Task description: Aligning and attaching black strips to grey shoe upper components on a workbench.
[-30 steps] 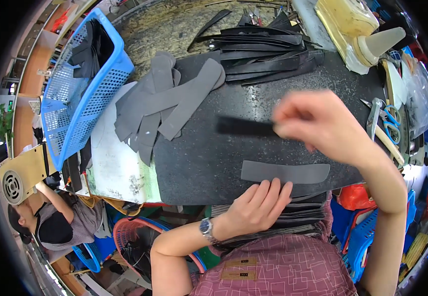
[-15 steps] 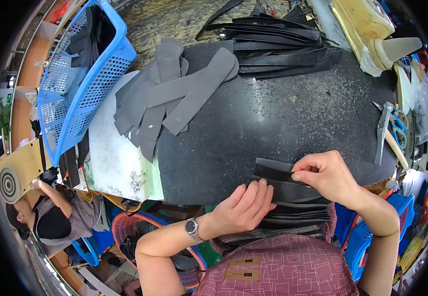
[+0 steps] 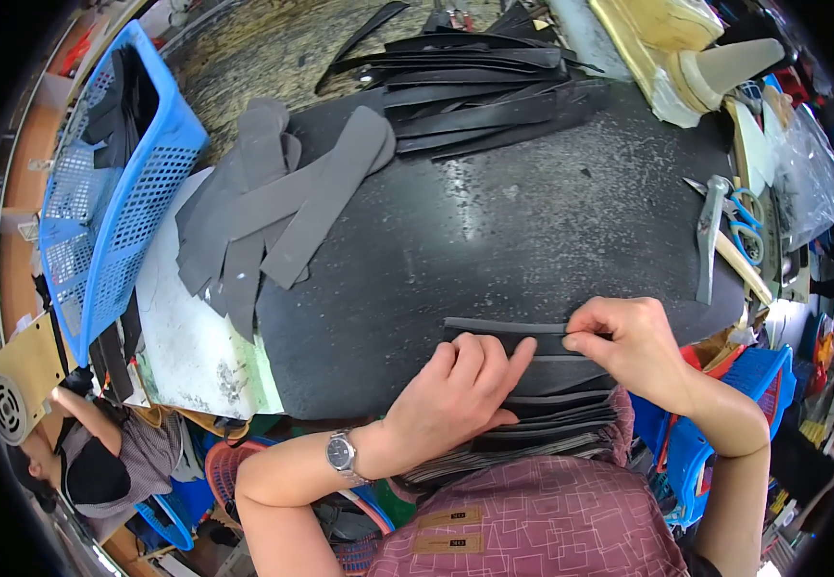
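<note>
head view: i see right hand [image 3: 633, 344] pinching the dark strip [image 3: 503, 328] end, left hand [image 3: 460, 394] pressed flat, fingers spread, on the strip stack [image 3: 551, 423] at the black mat [image 3: 494, 231] edge.

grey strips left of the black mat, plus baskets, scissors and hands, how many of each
Flat grey strips fanned by the mat: about 6, overlapping
Blue perforated plastic basket: 1
Blue-handled scissors: 1
Left hand: 1
Right hand: 1
Total: about 10
</note>
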Motion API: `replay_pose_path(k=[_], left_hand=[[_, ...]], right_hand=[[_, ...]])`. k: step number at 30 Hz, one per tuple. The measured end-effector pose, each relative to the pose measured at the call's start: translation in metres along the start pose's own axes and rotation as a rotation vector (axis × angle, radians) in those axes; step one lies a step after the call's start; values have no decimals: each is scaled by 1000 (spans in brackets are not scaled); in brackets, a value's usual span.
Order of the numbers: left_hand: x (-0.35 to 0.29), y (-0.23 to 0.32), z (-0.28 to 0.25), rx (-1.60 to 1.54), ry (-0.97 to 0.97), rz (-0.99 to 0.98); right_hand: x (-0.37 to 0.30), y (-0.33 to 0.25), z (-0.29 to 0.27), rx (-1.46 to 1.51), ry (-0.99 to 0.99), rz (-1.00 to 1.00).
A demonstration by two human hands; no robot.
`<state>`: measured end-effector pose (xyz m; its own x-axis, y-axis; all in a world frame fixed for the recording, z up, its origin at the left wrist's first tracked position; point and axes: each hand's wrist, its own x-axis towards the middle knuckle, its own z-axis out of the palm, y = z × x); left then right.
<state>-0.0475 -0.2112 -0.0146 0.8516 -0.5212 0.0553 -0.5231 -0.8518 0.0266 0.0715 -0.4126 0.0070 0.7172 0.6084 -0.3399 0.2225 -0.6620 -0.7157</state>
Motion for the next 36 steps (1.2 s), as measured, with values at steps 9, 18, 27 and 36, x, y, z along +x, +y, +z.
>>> replay_pose_path(k=[9,18,27,36], left_hand=[[-13,-7,9,90,86,126],[-20,48,17,-304,261,332],[-6,-136,-9,-19,323,-511],[0,-163,-19,-27,220,-461]], right_hand=[[-10,33,-34,-651,97,-178],[138,-8,-28,-403,535,-786],[163,-17,-11,-568,595,-823],[162,-40,-29,-819,662,-685]])
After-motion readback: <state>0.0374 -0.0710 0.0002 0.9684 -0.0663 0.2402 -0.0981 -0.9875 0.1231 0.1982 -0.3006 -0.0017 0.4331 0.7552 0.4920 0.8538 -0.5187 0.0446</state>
